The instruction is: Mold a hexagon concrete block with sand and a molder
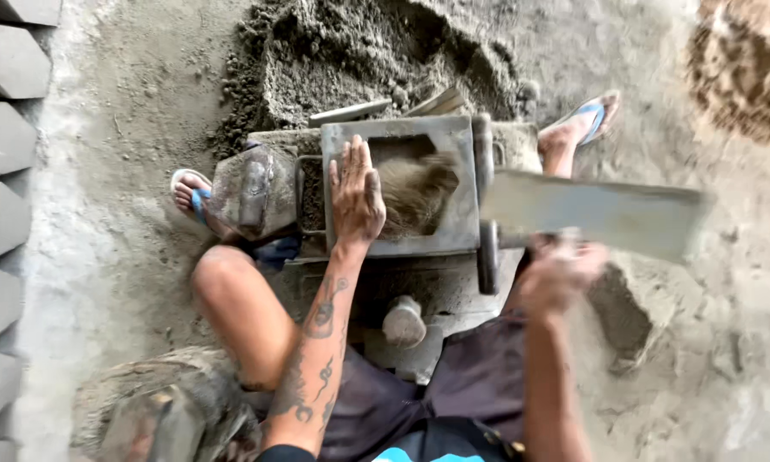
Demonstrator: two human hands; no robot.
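My left hand [356, 192] rests flat, fingers apart, on the left rim of a grey metal block mould [463, 184], beside its rectangular cavity holding blurred grey mix. My right hand [559, 274] is blurred and grips the near edge of a flat grey plate [599, 214] held to the right of the mould. A round metal knob [404, 322] sticks up from the press frame between my knees.
A heap of damp grey mortar [350, 51] lies behind the mould. Several moulded grey blocks [4, 141] line the left edge. My feet in blue sandals [192, 192] flank the press. A mortar lump [620, 316] lies at right.
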